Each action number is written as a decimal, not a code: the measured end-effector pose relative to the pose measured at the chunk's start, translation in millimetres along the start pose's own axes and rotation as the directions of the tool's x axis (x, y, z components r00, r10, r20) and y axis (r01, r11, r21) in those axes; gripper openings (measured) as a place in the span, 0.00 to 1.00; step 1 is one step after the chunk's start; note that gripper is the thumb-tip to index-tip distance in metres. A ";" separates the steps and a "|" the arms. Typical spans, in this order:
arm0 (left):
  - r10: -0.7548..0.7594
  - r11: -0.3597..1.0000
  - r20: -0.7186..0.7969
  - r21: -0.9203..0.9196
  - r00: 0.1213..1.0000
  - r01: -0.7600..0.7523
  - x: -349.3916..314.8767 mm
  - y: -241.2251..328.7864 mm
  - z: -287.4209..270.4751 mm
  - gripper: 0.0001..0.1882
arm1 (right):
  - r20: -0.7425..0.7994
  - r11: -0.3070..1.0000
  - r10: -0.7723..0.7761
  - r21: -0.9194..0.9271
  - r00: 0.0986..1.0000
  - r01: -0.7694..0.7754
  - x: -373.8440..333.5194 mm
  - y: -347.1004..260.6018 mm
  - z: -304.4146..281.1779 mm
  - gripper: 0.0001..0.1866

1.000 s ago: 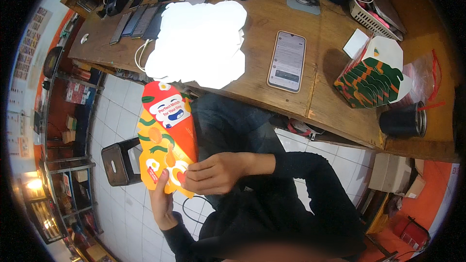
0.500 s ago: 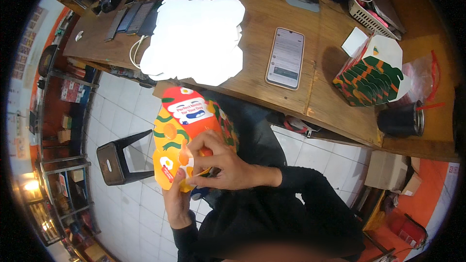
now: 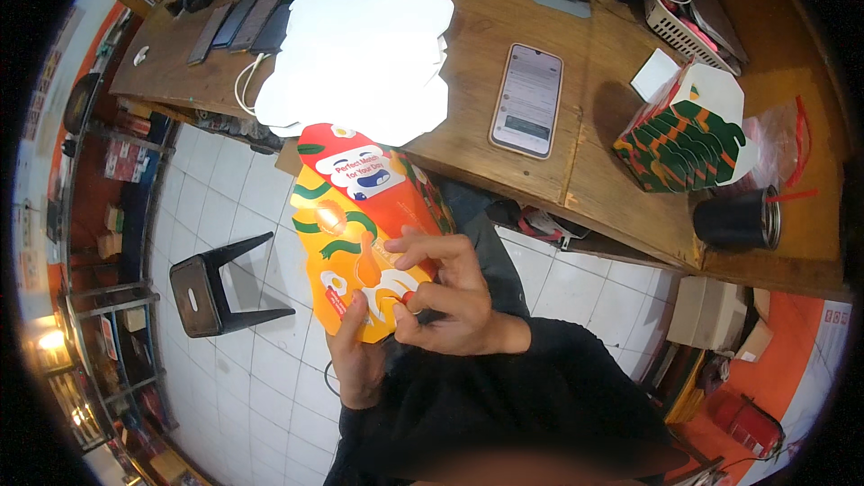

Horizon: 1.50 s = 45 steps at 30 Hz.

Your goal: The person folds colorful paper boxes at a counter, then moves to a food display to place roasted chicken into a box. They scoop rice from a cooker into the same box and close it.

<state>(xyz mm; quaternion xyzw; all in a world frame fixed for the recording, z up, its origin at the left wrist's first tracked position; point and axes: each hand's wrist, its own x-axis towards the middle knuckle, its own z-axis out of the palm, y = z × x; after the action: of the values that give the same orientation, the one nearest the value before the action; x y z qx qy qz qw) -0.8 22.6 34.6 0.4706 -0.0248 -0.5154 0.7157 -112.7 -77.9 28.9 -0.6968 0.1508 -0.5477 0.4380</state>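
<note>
A bright paperboard food box (image 3: 315,216), yellow, orange and red with a cartoon face and egg pictures, hangs tilted in front of the desk's edge. My left hand (image 3: 360,364) grips its lower end, the thumb lying on the printed face and the other fingers hidden behind. At the box's lower right edge is my right hand (image 3: 450,297), its fingers bent and the fingertips against the board. On the desk beyond lies a stack of white die-cut box blanks (image 3: 360,63), printed side hidden. Several green-patterned boxes (image 3: 684,139) stand nested together at the right.
A lit phone (image 3: 526,99) lies mid-desk (image 3: 594,63). Several more phones and white cables are at the back left. A black cup (image 3: 738,220) stands near the desk's right front. A beige basket (image 3: 688,31) sits behind. A dark stool (image 3: 202,292) stands on the tiled floor.
Both hands and the food box have shifted slightly right, showing more of the printed face. My right hand's fingers have spread from a tight pinch over the lower part of the box.
</note>
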 end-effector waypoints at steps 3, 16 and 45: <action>0.243 0.963 0.010 0.116 0.970 -0.242 -3.7 -10.5 -2.7 0.24 | 0.079 0.996 0.083 -0.046 0.993 -0.080 -1.4 -8.1 -3.7 0.12; 0.611 0.716 0.012 0.419 0.792 -0.559 3.6 -31.0 -15.2 0.24 | 0.140 0.959 0.265 0.069 0.954 -0.276 2.0 -10.1 -6.5 0.07; 0.253 0.967 0.025 0.037 0.967 -0.253 18.4 -16.9 19.1 0.23 | -0.067 0.932 0.289 0.246 0.955 -0.265 2.0 8.4 -2.5 0.08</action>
<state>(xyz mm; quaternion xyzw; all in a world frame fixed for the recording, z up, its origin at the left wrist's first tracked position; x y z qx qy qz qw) -14.2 -4.2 25.1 0.4724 -0.1021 -0.4241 0.7659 -111.9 -85.2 23.7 -0.5830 0.2043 -0.5292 0.5817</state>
